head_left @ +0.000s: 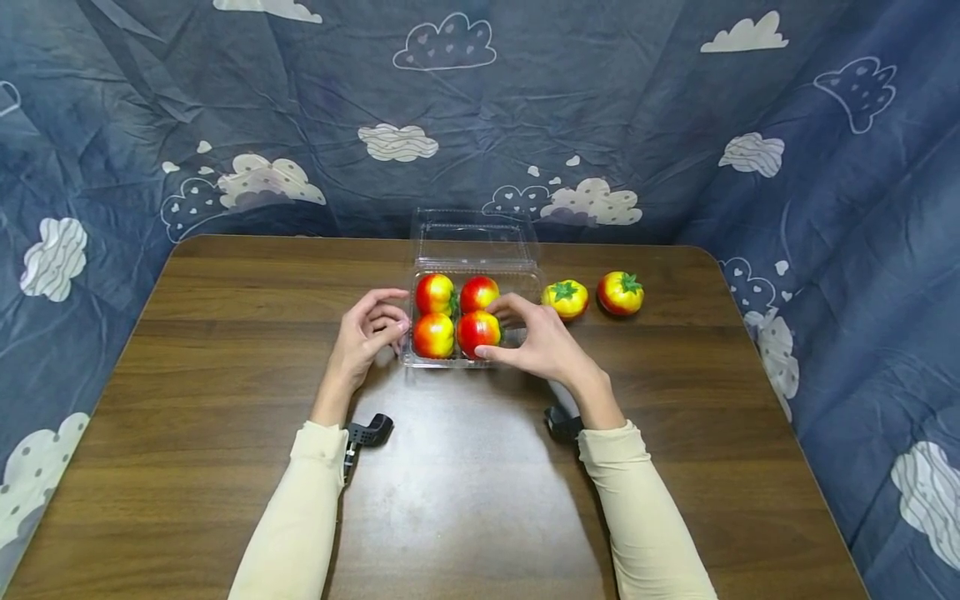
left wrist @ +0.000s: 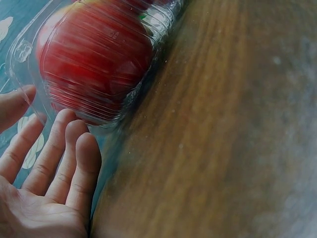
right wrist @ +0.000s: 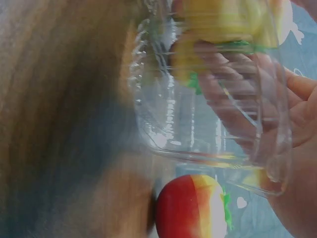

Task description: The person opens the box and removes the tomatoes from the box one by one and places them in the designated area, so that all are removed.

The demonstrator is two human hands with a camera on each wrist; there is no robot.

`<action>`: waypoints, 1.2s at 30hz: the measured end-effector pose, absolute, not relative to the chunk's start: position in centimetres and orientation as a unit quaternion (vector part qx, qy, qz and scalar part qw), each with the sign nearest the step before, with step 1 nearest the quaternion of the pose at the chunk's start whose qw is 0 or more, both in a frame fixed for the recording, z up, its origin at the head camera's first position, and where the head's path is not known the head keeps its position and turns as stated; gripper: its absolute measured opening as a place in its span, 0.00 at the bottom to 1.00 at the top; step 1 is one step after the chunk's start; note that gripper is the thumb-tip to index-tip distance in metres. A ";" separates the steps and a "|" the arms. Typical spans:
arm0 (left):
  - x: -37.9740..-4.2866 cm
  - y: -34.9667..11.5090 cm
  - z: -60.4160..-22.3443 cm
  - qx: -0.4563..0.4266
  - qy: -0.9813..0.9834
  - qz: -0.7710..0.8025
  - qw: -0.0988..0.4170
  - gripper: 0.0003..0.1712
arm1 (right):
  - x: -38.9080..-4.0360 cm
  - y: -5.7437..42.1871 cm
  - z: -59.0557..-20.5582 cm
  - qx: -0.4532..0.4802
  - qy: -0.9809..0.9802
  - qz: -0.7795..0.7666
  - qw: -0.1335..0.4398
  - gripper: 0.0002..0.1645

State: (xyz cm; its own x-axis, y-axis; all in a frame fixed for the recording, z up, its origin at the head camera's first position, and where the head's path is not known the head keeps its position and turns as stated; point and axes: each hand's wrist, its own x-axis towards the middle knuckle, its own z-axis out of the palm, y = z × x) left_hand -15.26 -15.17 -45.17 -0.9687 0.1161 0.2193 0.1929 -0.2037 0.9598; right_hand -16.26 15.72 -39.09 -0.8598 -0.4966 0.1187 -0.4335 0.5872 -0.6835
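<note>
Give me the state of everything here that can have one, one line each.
Clear container: open, partly filled
Lid: raised behind it
Four fruits: inside the container
Left loose fruit: on the table, leaf showing
Right loose fruit: on the table, leaf showing
Left hand: at the container's left edge, fingers relaxed
Right hand: curled around the front-right fruit
Curtain: hanging, wrinkled

Brown wood-grain table (head_left: 465, 500), far corners rounded, pale sheen near the middle. Wrinkled blue cloth (head_left: 562, 108) hangs behind and on both sides. Print on it: striped cloud (head_left: 397, 142), heart-filled outlined cloud (head_left: 445, 43), dotted cloud (head_left: 596, 202).
</note>
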 end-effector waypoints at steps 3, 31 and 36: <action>-15.3 -15.1 -45.2 -0.126 -0.630 -0.766 0.026 0.26 | -16.1 16.0 -38.8 -0.252 0.888 -0.383 0.045 0.34; -15.3 -15.2 -45.2 -0.129 -0.631 -0.764 0.027 0.26 | -16.5 17.7 -37.6 -0.212 0.778 -0.591 -0.025 0.30; -15.2 -15.1 -45.2 -0.128 -0.632 -0.764 0.028 0.27 | -16.6 17.9 -37.4 -0.196 0.796 -0.571 -0.049 0.31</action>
